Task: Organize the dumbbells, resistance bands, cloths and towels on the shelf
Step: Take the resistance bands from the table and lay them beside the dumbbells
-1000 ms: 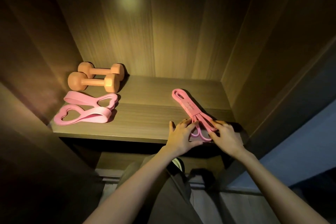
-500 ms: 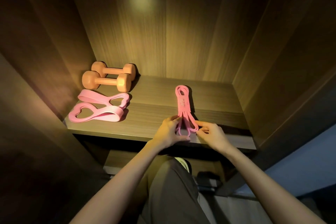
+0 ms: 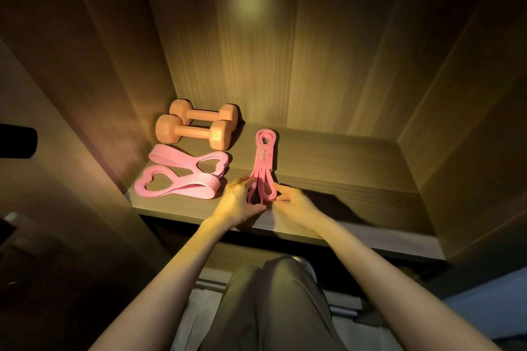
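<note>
Orange hex dumbbells (image 3: 196,128), pink heart-cutout bands (image 3: 182,177) set on wooden shelf (image 3: 342,179); left hand (image 3: 239,199), right hand (image 3: 296,202) pinching folded pink rubber band (image 3: 263,157); cloths, towels outstanding.

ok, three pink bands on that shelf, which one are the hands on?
The narrow folded band right of the dumbbells: both the left hand and right hand hold its near end. The two wide heart-looped bands lie unheld to its left.
</note>
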`<state>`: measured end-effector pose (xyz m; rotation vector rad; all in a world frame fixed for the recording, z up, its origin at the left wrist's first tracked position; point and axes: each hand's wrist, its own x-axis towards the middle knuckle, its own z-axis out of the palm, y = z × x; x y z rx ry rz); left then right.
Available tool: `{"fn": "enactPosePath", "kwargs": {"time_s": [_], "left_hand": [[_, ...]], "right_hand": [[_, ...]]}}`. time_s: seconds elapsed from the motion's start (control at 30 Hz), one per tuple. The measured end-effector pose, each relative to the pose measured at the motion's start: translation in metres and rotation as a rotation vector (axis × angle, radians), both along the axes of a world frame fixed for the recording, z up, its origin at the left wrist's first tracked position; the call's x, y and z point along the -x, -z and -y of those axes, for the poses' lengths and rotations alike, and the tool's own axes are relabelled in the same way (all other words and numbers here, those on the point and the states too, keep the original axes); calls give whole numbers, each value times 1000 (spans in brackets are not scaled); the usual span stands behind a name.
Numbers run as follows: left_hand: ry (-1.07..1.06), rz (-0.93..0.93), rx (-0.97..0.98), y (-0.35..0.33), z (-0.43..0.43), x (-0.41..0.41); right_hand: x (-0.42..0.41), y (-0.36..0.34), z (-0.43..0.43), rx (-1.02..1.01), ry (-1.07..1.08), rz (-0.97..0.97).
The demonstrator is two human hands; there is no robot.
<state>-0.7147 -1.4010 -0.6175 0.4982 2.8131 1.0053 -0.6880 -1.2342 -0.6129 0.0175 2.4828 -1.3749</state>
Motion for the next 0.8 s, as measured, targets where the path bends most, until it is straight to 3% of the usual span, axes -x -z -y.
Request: {"fn": "enactPosePath", "kwargs": {"time_s": [0.8], "left_hand": [[-53, -86, 165, 15, 27, 12]], "right_hand": [[7, -9, 39, 71, -58, 76]]}}
